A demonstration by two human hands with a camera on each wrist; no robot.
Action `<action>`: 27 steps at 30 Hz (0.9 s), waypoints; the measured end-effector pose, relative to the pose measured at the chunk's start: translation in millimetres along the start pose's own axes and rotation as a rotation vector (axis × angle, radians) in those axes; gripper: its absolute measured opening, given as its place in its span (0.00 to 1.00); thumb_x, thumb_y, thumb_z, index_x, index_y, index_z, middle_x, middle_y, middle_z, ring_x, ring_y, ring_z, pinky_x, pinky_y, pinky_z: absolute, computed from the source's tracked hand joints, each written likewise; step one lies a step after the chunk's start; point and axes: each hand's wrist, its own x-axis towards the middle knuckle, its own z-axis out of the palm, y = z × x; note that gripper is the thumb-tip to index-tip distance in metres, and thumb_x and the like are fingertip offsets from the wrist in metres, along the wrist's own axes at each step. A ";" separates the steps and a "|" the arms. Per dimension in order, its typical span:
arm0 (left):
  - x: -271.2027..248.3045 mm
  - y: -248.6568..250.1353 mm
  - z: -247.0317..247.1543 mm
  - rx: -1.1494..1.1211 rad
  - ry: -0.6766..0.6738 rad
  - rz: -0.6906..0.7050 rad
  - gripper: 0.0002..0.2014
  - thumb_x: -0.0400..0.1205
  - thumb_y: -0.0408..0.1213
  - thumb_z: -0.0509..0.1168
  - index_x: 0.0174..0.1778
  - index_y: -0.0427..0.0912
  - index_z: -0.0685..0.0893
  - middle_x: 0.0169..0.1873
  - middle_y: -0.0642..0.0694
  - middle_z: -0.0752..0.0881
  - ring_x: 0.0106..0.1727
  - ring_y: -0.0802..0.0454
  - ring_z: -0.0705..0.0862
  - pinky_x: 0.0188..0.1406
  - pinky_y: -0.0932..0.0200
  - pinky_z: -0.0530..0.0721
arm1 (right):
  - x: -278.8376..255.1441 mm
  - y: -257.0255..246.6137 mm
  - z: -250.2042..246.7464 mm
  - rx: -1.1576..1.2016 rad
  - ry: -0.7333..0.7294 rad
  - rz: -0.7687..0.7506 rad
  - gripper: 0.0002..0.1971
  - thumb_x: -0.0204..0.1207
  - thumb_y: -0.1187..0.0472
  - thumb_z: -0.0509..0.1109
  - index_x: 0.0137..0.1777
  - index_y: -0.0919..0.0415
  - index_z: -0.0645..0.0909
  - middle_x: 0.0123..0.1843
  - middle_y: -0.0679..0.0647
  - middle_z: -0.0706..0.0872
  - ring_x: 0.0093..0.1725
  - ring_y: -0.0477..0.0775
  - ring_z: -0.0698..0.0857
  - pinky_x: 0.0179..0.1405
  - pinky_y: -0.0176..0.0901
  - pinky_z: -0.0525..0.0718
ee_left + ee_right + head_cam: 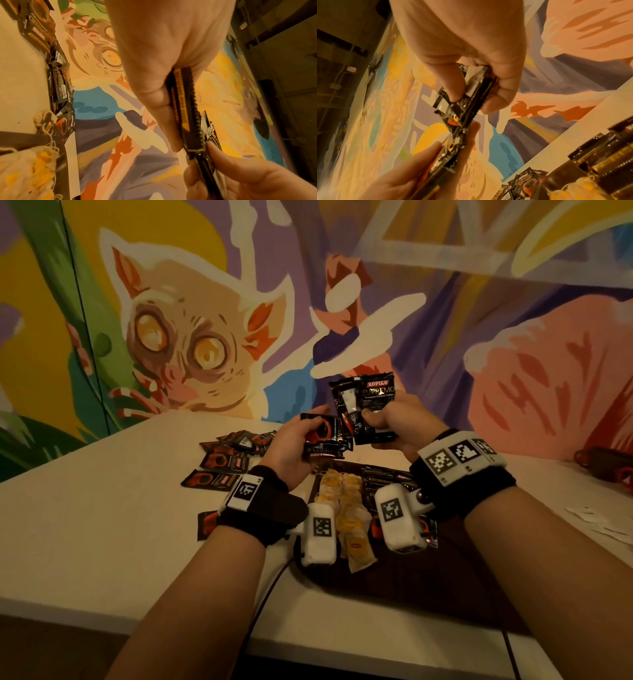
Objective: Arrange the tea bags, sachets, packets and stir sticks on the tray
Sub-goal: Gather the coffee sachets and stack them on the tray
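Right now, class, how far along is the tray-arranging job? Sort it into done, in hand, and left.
Done: yellow-tagged tea bags and a row of black packets already lie on the dark tray.
In hand: the left hand and right hand each grip a bunch of coffee sachets above the tray.
Left: loose sachets lie on the table. No stir sticks show.

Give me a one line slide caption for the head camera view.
Both hands lift black coffee sachets above a dark tray of tea bags.
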 end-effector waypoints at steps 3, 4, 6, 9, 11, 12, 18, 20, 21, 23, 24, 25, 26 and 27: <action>1.5 -0.9 -0.9 0.028 0.020 0.055 0.11 0.87 0.32 0.56 0.57 0.47 0.82 0.53 0.40 0.86 0.53 0.43 0.86 0.54 0.44 0.84 | -1.2 0.5 -2.1 0.121 -0.031 0.030 0.10 0.77 0.74 0.64 0.46 0.57 0.76 0.44 0.55 0.84 0.46 0.57 0.83 0.40 0.52 0.83; 1.7 -1.3 -2.1 0.024 0.038 0.075 0.10 0.87 0.33 0.57 0.55 0.49 0.82 0.54 0.40 0.86 0.55 0.42 0.85 0.56 0.42 0.83 | -1.5 1.8 -2.2 0.185 -0.044 0.052 0.10 0.78 0.75 0.63 0.45 0.58 0.76 0.44 0.56 0.83 0.45 0.57 0.83 0.42 0.54 0.83; 3.4 -2.2 -6.1 0.013 0.064 0.110 0.09 0.87 0.35 0.58 0.55 0.53 0.81 0.58 0.40 0.84 0.59 0.41 0.84 0.61 0.39 0.80 | -1.8 6.2 0.3 0.310 -0.069 0.103 0.10 0.78 0.75 0.62 0.46 0.59 0.76 0.46 0.58 0.83 0.45 0.58 0.83 0.43 0.54 0.83; 2.8 -0.8 -8.4 -0.018 0.099 0.157 0.09 0.86 0.34 0.59 0.53 0.54 0.78 0.53 0.42 0.84 0.51 0.46 0.85 0.51 0.44 0.84 | -3.5 12.4 9.5 0.421 -0.081 0.185 0.06 0.79 0.74 0.62 0.51 0.64 0.76 0.48 0.59 0.82 0.43 0.58 0.83 0.37 0.50 0.82; 3.2 -0.4 -7.6 -0.056 0.119 0.173 0.11 0.85 0.30 0.61 0.51 0.54 0.75 0.49 0.43 0.84 0.47 0.48 0.85 0.44 0.49 0.84 | -6.3 16.2 17.1 0.460 -0.112 0.219 0.05 0.79 0.73 0.62 0.49 0.65 0.76 0.46 0.59 0.82 0.42 0.57 0.82 0.37 0.49 0.82; 3.6 -0.3 -7.2 -0.068 0.124 0.174 0.13 0.84 0.28 0.61 0.51 0.54 0.74 0.48 0.42 0.83 0.46 0.48 0.85 0.41 0.51 0.84 | -7.6 18.3 20.6 0.466 -0.135 0.222 0.05 0.80 0.73 0.61 0.49 0.65 0.77 0.44 0.59 0.82 0.42 0.57 0.82 0.40 0.50 0.82; 3.3 -1.3 -4.7 -0.189 0.045 0.121 0.17 0.81 0.20 0.60 0.53 0.49 0.74 0.43 0.43 0.88 0.42 0.48 0.88 0.44 0.51 0.85 | -11.3 21.4 33.1 0.466 -0.210 0.188 0.10 0.80 0.73 0.60 0.56 0.62 0.77 0.44 0.59 0.83 0.43 0.58 0.82 0.41 0.51 0.81; 2.6 -0.5 -3.3 -0.273 -0.016 0.091 0.13 0.82 0.22 0.59 0.52 0.46 0.76 0.40 0.42 0.90 0.42 0.47 0.89 0.52 0.48 0.83 | -9.7 20.9 32.0 0.457 -0.167 0.201 0.11 0.80 0.72 0.60 0.59 0.62 0.75 0.43 0.58 0.82 0.39 0.57 0.82 0.34 0.48 0.79; 2.5 0.0 -2.9 -0.314 -0.035 0.075 0.11 0.83 0.25 0.58 0.51 0.45 0.78 0.40 0.41 0.90 0.44 0.46 0.88 0.58 0.46 0.80 | -8.2 20.9 30.6 0.444 -0.145 0.206 0.11 0.80 0.72 0.61 0.59 0.62 0.75 0.42 0.58 0.82 0.38 0.57 0.82 0.32 0.47 0.78; 1.5 0.7 -3.3 -0.325 -0.055 0.064 0.09 0.85 0.30 0.55 0.53 0.44 0.79 0.46 0.38 0.89 0.52 0.42 0.86 0.67 0.42 0.75 | -4.6 21.8 28.6 0.417 -0.112 0.214 0.09 0.80 0.71 0.62 0.56 0.61 0.76 0.43 0.57 0.82 0.38 0.56 0.82 0.30 0.46 0.78; 0.9 0.3 -3.7 -0.306 -0.067 0.069 0.10 0.87 0.33 0.54 0.56 0.44 0.79 0.51 0.37 0.87 0.57 0.40 0.84 0.68 0.41 0.73 | -3.1 22.5 27.4 0.402 -0.098 0.215 0.08 0.79 0.71 0.63 0.55 0.62 0.77 0.43 0.57 0.83 0.38 0.55 0.82 0.29 0.45 0.78; 0.0 -0.3 -4.0 -0.288 -0.080 0.074 0.11 0.88 0.35 0.52 0.58 0.44 0.79 0.57 0.36 0.85 0.62 0.38 0.82 0.69 0.40 0.73 | -2.0 22.8 26.1 0.394 -0.079 0.206 0.09 0.78 0.71 0.64 0.56 0.62 0.77 0.44 0.57 0.83 0.39 0.55 0.83 0.28 0.44 0.79; -0.7 -0.3 -3.8 -0.282 -0.094 0.078 0.13 0.89 0.37 0.50 0.61 0.44 0.79 0.62 0.35 0.83 0.65 0.37 0.80 0.69 0.40 0.73 | -0.6 23.1 24.3 0.393 -0.050 0.190 0.11 0.77 0.70 0.65 0.58 0.62 0.78 0.46 0.57 0.84 0.40 0.55 0.83 0.28 0.43 0.80; -1.6 -0.3 -3.7 -0.282 -0.106 0.081 0.14 0.89 0.38 0.49 0.63 0.45 0.78 0.64 0.35 0.81 0.66 0.37 0.79 0.68 0.40 0.73 | 1.0 23.5 21.8 0.397 -0.017 0.170 0.12 0.77 0.71 0.66 0.59 0.62 0.78 0.48 0.57 0.85 0.42 0.56 0.84 0.28 0.43 0.81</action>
